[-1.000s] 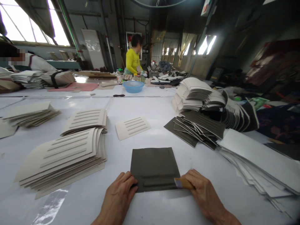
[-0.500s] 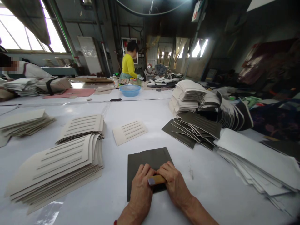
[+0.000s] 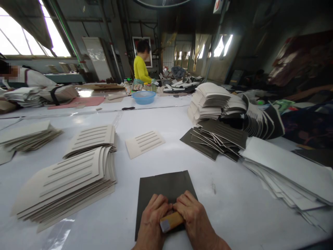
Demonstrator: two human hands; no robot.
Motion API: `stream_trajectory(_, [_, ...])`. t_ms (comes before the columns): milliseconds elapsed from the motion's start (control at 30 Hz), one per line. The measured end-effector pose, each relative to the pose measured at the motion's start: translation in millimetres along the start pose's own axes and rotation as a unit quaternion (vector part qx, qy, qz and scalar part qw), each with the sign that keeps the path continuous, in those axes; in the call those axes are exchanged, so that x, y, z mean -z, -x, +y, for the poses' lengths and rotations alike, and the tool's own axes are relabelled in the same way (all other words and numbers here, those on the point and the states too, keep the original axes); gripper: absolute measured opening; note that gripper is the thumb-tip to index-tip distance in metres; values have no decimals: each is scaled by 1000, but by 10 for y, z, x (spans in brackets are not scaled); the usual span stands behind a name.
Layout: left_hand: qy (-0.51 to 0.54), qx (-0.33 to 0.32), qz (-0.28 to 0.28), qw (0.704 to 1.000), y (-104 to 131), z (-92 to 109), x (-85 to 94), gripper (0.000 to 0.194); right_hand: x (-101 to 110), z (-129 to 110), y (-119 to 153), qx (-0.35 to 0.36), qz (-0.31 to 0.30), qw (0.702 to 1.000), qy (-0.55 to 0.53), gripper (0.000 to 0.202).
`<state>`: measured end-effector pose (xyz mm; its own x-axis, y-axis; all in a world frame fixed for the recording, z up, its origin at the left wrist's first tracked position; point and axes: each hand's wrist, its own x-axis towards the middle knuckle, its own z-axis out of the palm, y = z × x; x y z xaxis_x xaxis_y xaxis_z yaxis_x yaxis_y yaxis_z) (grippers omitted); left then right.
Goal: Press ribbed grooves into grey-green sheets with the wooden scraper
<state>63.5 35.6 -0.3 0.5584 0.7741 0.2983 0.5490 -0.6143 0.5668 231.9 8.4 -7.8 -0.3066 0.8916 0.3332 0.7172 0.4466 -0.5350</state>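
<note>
A dark grey sheet [image 3: 163, 184] lies flat on the white table before me, its far edge slightly notched. My left hand [image 3: 155, 215] rests on its near half, fingers bent and pressed together against the sheet. Beside it my right hand [image 3: 192, 213] is closed, with the fingertips of both hands almost meeting. A yellowish wooden block [image 3: 172, 222] with a pale end sticks out from under my right hand toward the left one. What exactly lies under the fingertips is hidden.
Ribbed cream panels [image 3: 70, 177] are stacked at left, and a single ribbed panel [image 3: 145, 143] lies ahead. Dark panels [image 3: 218, 139] and white sheets [image 3: 286, 170] are piled at right. Farther back are a blue basin [image 3: 143, 98] and a person in yellow [image 3: 141, 68].
Both my hands and the wooden block have come nearer to me, and the dark sheet sits lower in view. The block is more tilted. The view has also shifted slightly.
</note>
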Motion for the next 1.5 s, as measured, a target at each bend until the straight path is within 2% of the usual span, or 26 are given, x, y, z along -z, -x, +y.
stream_trajectory(100, [-10, 9, -10, 1000, 90, -47, 91, 24, 145, 37, 65, -16, -24, 999, 25, 21])
stream_trajectory(167, [-1, 28, 12, 1000, 204, -137, 146, 23, 296, 112, 126, -26, -38, 998, 40, 20])
stream_trajectory(267, [25, 64, 52, 996, 385, -274, 189, 35, 469, 217, 221, -26, -47, 997, 57, 21])
stream_trajectory(333, [21, 70, 44, 996, 410, -295, 196, 42, 499, 239, 229, -36, -49, 996, 72, 22])
stream_trajectory(400, [-1, 68, 32, 997, 318, -240, 190, 35, 459, 215, 156, -50, -42, 995, 70, 21])
stream_trajectory(500, [-39, 67, 21, 997, 50, -85, 143, 22, 314, 131, -68, -50, -16, 998, 25, 17])
stream_trajectory(600, [-66, 68, 6, 995, -170, 29, 53, 21, 169, 68, -277, -41, -18, 999, -15, 20])
stream_trajectory(733, [-76, 64, -5, 995, -205, 17, 0, 21, 149, 105, -315, -1, -54, 999, 5, 19])
stream_trajectory(800, [-80, 63, -10, 995, -129, -52, 62, 21, 231, 180, -244, 20, -62, 997, 31, 17])
stream_trajectory(900, [-67, 76, -14, 995, 48, -197, 253, 22, 405, 338, -96, 19, -62, 997, 43, 20])
stream_trajectory(1000, [-71, 103, -8, 992, 193, -300, 457, 24, 546, 474, 25, -23, -59, 997, 44, 23])
stream_trajectory(1100, [-124, 132, 12, 983, 167, -274, 530, 22, 580, 483, 16, -73, -39, 996, 44, 25])
stream_trajectory(1200, [-131, 101, 29, 986, -25, -160, 401, 20, 481, 357, -162, -67, -8, 998, 5, 21])
stream_trajectory(1367, [-121, 57, 34, 990, -326, -44, 11, 22, 163, 192, -497, -40, 3, 999, -15, 28])
stream_trajectory(1433, [-131, 54, 32, 989, -367, -42, -64, 22, 100, 196, -534, -30, -8, 999, -9, 33])
stream_trajectory(1500, [-142, 50, 28, 988, -361, -58, -57, 21, 114, 236, -513, -11, -22, 1000, -6, 35])
